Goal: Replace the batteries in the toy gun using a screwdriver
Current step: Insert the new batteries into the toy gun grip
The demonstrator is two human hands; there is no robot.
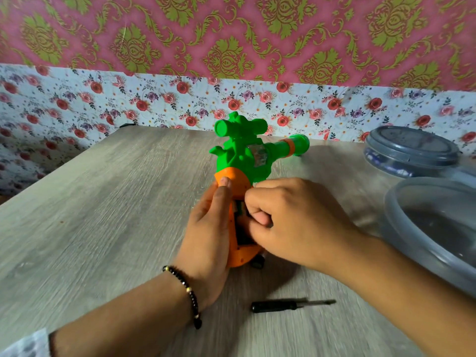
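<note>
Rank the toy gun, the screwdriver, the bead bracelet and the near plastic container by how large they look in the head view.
1. Plastic container, though cropped by the frame and nearest the camera
2. Toy gun
3. Screwdriver
4. Bead bracelet, though partly hidden around the wrist, so close to the screwdriver

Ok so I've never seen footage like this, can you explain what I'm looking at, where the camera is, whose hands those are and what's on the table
There is no machine here. One camera is worn on a person's head, looking forward and down, so the two bare hands are the wearer's own.

The left hand, with a beaded bracelet at the wrist, steadies a green and orange toy gun on the wooden table. The right hand has its fingertips at an open compartment in the orange grip; whether it is holding a battery is hidden.

A black screwdriver lies loose on the table near the person, touched by neither hand. At the right stand a grey plastic container and, nearer, a grey lid or bowl. Patterned wallpaper covers the wall behind.
</note>
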